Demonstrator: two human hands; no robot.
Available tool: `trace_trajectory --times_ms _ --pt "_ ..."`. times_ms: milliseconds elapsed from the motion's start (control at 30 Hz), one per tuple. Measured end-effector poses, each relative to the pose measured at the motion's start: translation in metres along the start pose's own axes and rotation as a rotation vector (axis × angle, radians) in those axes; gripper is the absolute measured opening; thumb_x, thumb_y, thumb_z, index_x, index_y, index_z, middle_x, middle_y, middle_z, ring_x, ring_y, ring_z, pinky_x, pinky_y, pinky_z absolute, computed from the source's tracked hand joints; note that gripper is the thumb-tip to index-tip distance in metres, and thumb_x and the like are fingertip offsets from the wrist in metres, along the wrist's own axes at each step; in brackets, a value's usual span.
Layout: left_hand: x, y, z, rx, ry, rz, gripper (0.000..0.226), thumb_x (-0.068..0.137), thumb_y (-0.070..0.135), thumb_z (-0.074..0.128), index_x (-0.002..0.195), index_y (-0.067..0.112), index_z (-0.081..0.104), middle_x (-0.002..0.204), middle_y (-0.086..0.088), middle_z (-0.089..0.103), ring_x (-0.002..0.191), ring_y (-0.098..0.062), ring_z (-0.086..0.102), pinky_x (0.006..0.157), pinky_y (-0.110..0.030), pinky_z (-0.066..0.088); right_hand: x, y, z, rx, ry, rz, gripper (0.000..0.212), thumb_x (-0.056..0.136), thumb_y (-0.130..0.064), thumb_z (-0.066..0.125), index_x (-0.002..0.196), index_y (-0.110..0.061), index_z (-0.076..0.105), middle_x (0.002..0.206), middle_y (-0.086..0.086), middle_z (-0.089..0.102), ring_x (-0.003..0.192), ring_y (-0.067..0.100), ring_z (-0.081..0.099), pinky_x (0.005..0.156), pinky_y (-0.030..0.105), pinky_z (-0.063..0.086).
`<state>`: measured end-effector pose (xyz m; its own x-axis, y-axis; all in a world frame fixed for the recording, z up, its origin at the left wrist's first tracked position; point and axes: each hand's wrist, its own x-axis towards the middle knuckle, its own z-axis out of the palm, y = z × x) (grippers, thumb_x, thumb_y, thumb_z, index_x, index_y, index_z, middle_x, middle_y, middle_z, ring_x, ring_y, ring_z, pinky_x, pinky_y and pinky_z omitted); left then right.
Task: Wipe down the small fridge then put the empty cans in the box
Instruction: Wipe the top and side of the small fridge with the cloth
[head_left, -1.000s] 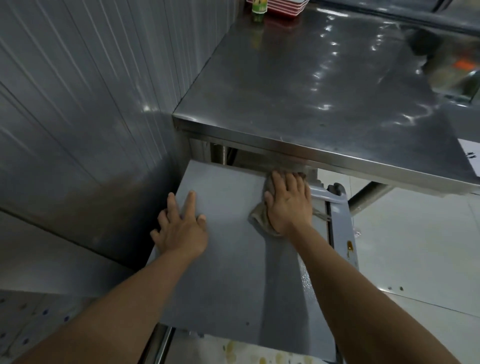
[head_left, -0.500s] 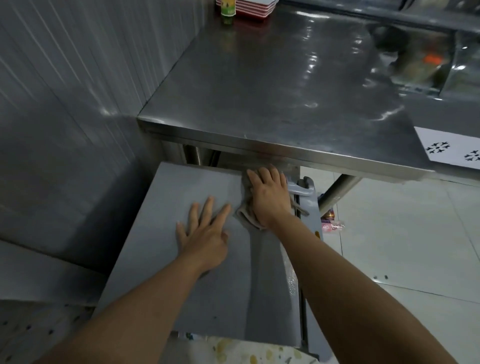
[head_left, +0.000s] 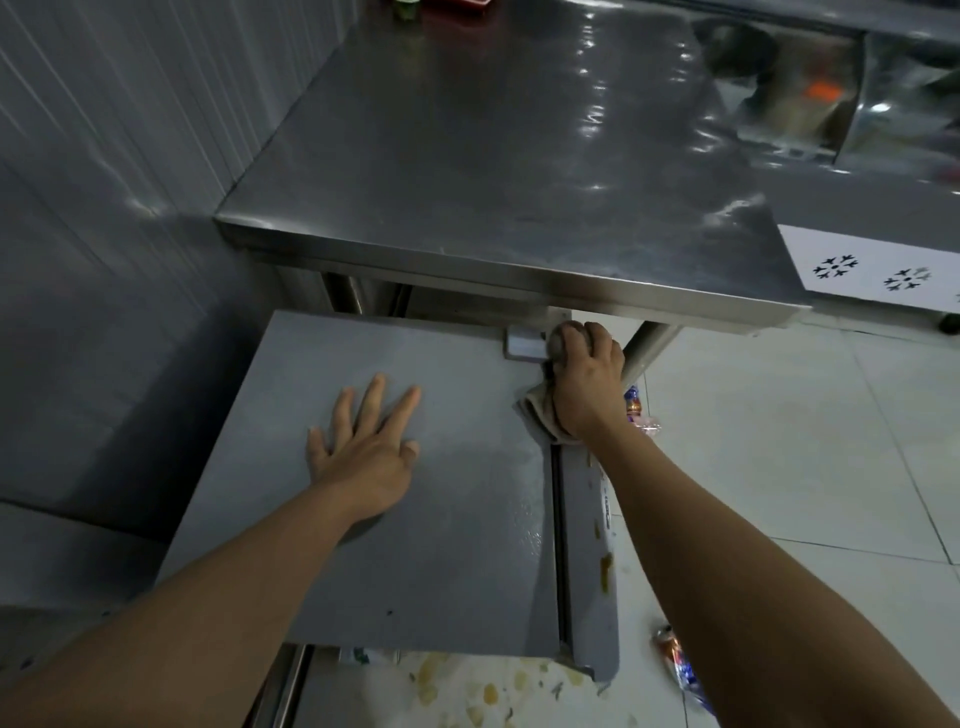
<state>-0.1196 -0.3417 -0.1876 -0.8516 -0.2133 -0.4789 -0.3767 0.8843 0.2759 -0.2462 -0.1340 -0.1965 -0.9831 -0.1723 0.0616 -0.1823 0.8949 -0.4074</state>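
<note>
a can (head_left: 675, 662) lies on the floor by the right forearm, another can (head_left: 635, 408) near the table leg; no box shows. the left hand (head_left: 366, 452) lies flat on the small fridge (head_left: 415, 571) top, fingers spread, steadying it. further in, the right hand (head_left: 584, 387) has fingers curled round a cloth (head_left: 540, 413) at the far hinge corner, under the steel table (head_left: 519, 171) — better to work the cloth into the door seam, then along the stained door edge.
</note>
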Motion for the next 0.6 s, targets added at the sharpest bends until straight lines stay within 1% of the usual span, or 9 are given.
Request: trace_trajectory --times_ms 100,167,200,300,400,467,533,600 --pt "-0.001 0.002 0.000 0.009 -0.001 -0.016 0.057 0.100 0.037 0.024 0.144 0.049 -0.011 0.153 0.013 -0.030 0.142 -0.020 -0.027 0.114 -0.053 -0.008 -0.011 0.000 0.003 0.086 -0.017 0.058 0.052 0.094 -0.014 0.043 0.143 -0.015 0.029 0.149 0.017 0.017 0.131 0.039 0.025 0.109 0.043 0.024" --pt "0.000 0.002 -0.001 0.010 0.008 -0.020 0.057 0.100 0.038 0.025 0.144 0.048 -0.009 0.154 0.013 -0.027 0.143 -0.020 -0.025 0.114 -0.053 -0.008 -0.038 0.002 0.006 0.112 -0.012 0.070 0.056 0.096 -0.016 0.042 0.148 -0.014 0.021 0.152 0.018 0.012 0.135 0.038 0.022 0.113 0.043 0.024" --pt "0.000 0.003 -0.001 0.009 0.013 -0.021 0.057 0.100 0.038 0.025 0.144 0.048 -0.009 0.155 0.012 -0.026 0.143 -0.020 -0.024 0.114 -0.054 -0.007 -0.055 0.003 0.005 0.112 -0.006 0.075 0.056 0.096 -0.017 0.041 0.148 -0.013 0.020 0.152 0.018 0.011 0.136 0.038 0.021 0.113 0.044 0.025" --pt "-0.004 0.005 -0.003 0.024 0.028 -0.029 0.058 0.100 0.037 0.026 0.146 0.046 -0.008 0.156 0.011 -0.024 0.144 -0.021 -0.021 0.115 -0.055 -0.003 -0.104 -0.003 -0.002 0.070 -0.037 0.089 0.057 0.097 -0.019 0.040 0.149 -0.011 0.019 0.154 0.019 0.008 0.134 0.040 0.027 0.109 0.044 0.031" --pt "-0.022 0.012 0.005 0.042 0.075 -0.062 0.059 0.099 0.032 0.027 0.147 0.044 -0.006 0.157 0.008 -0.021 0.145 -0.022 -0.016 0.114 -0.054 0.006 -0.138 -0.011 -0.012 0.013 -0.094 0.135 0.059 0.098 -0.024 0.038 0.150 -0.015 0.012 0.155 0.018 0.002 0.128 0.041 0.035 0.099 0.045 0.041" --pt "-0.037 0.013 0.016 0.042 0.094 -0.050 0.057 0.100 0.031 0.026 0.146 0.044 -0.005 0.156 0.008 -0.022 0.145 -0.023 -0.016 0.113 -0.055 0.008 -0.138 -0.010 -0.014 -0.009 -0.107 0.177 0.059 0.098 -0.027 0.036 0.150 -0.017 0.010 0.155 0.016 0.001 0.129 0.039 0.032 0.097 0.045 0.042" --pt "-0.043 0.010 0.022 0.029 0.094 -0.024 0.056 0.100 0.032 0.024 0.146 0.045 -0.006 0.156 0.009 -0.024 0.144 -0.022 -0.018 0.113 -0.057 0.006 -0.113 -0.007 -0.010 -0.021 -0.091 0.126 0.057 0.098 -0.030 0.035 0.150 -0.017 0.013 0.154 0.015 0.004 0.133 0.039 0.024 0.104 0.048 0.038" --pt "-0.040 0.006 0.023 0.009 0.080 -0.018 0.055 0.101 0.034 0.023 0.145 0.046 -0.007 0.155 0.011 -0.026 0.144 -0.021 -0.021 0.113 -0.058 0.002 -0.074 -0.005 -0.001 -0.058 -0.088 0.054 0.055 0.099 -0.032 0.034 0.149 -0.018 0.017 0.154 0.011 0.008 0.139 0.039 0.013 0.115 0.051 0.022"
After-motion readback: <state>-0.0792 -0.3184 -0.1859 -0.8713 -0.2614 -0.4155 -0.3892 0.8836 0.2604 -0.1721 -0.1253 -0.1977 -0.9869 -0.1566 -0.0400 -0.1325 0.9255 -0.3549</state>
